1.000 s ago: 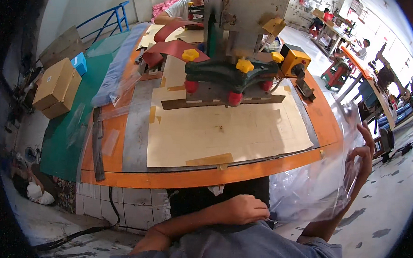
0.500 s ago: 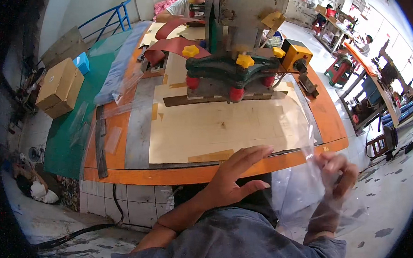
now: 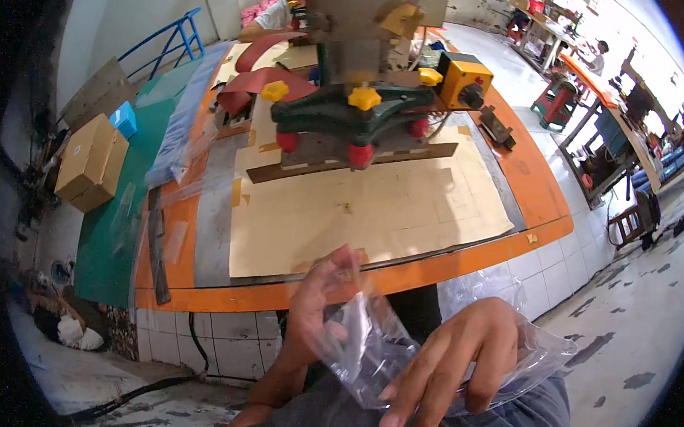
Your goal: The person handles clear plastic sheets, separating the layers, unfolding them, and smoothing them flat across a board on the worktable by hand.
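A crumpled clear plastic sheet (image 3: 367, 340) stretches between my hands in front of my lap. My left hand (image 3: 307, 315) has its edge between thumb and raised fingers, and the film partly covers those fingers. My right hand (image 3: 465, 356) is bent over the other part of the sheet, fingers pointing down and somewhat apart, with film under and beside them. Its grip underneath is partly hidden. Beyond the hands, a tan board (image 3: 357, 214) lies on the orange-edged table (image 3: 408, 274), below a green press head (image 3: 354, 115) with yellow knobs. A long metal strip (image 3: 260, 173) sits under the head.
A yellow control box (image 3: 464, 81) is fixed beside the press. Left stand a cardboard box (image 3: 92, 161) and a small blue box (image 3: 123, 118). A dark bar (image 3: 157, 244) lies on the table's left side. More clear plastic (image 3: 480, 288) hangs near the front edge. Other people sit farther back.
My right hand has come down and left, toward my lap, with the plastic. My left hand has moved left and now has the sheet's edge. The view has shifted slightly.
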{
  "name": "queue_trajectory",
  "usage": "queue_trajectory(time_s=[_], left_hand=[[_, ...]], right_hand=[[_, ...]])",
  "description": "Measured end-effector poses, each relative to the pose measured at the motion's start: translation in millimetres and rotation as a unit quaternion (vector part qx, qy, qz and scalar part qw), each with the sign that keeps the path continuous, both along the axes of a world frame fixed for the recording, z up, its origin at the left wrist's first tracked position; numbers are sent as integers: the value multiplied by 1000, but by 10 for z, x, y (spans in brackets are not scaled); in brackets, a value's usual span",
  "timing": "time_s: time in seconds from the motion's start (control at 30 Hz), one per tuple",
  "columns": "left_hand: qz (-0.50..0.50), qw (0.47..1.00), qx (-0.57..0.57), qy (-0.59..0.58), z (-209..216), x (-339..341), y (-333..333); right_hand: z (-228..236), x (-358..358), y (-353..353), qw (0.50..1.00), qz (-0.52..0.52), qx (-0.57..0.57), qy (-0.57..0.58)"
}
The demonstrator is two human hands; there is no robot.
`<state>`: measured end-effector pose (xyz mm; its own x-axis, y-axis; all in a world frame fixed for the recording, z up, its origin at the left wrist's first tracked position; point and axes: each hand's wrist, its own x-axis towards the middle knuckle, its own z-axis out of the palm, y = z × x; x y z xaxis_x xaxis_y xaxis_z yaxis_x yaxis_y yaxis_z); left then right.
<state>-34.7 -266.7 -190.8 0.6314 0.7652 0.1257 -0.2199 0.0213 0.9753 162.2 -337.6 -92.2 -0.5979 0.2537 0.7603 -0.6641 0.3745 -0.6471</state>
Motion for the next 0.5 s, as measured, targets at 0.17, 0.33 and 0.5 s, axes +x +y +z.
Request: queue_trajectory(time_s=[0.17,0.33,0.5], left_hand=[[-65,995,29,-72,-109,-181,89],[-19,997,-56,-40,-161,-213,83],[105,973,202,-27,-37,-138,201]], right_hand=[[67,212,77,996,-20,16,83],[-96,397,49,988,-104,-8,118],[-289,629,-10,908,-358,-162,142]])
